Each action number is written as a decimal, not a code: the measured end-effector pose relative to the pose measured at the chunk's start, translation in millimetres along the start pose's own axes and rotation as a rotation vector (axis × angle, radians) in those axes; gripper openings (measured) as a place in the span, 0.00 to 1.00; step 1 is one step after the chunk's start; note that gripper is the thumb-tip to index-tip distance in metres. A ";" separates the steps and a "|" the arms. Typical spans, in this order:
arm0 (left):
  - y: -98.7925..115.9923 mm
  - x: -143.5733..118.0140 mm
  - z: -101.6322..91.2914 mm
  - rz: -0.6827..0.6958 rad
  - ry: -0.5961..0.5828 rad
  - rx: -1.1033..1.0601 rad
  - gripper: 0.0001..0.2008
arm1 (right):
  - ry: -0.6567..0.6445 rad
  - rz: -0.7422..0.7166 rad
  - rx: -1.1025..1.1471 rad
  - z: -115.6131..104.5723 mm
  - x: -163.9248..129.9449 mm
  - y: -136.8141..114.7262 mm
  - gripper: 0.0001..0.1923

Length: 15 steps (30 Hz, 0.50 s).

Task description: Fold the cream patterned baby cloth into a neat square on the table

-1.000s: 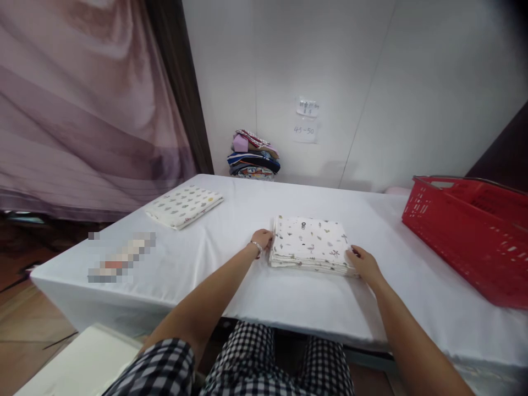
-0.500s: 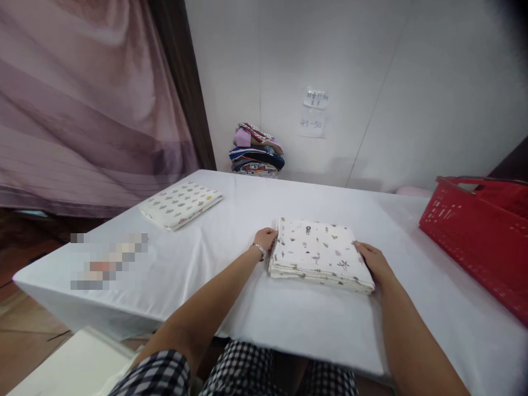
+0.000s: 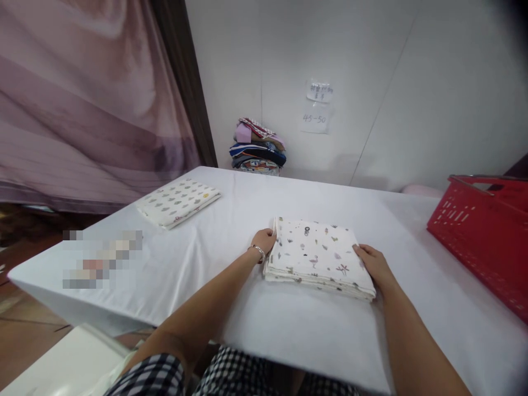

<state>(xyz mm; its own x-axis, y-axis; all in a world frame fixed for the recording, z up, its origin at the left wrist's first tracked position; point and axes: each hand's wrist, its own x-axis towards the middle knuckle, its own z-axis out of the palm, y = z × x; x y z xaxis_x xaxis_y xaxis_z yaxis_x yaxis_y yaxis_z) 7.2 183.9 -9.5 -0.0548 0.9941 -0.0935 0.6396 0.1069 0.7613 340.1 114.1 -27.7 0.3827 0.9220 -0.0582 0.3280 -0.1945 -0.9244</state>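
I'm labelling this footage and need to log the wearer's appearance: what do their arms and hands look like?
The left hand and right hand are ungloved. A silvery bracelet circles the left wrist; none shows on the right. A black-and-white checked sleeve covers the upper left arm.

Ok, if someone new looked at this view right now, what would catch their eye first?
Probably the bright red basket at the right, cut off by the picture's edge. Next, the white printed folded cloth on the white-covered table, with the left hand at its left edge and the right hand at its right. Behind the table, a colorful pile of fabrics stands out against the pale wall.
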 end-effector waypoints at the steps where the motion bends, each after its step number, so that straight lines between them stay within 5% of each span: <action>1: 1.3 0.7 0.1 0.000 0.014 0.014 0.07 | 0.013 -0.009 -0.002 0.3 -0.1 -0.5 0.24; 8: 15.2 13.3 0.3 0.118 0.186 0.256 0.15 | 0.042 -0.010 0.039 5.3 -2.4 -5.0 0.31; 15: 24.9 42.0 0.0 0.125 0.069 0.334 0.08 | 0.017 -0.041 0.096 9.8 -0.2 -3.3 0.28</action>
<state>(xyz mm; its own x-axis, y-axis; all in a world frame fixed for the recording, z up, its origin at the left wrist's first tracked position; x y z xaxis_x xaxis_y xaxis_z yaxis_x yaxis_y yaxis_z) 20.8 228.3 5.5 -0.0051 0.9992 0.0396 0.8591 -0.0159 0.5116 330.5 117.8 -28.4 0.3854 0.9226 -0.0137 0.2596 -0.1227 -0.9579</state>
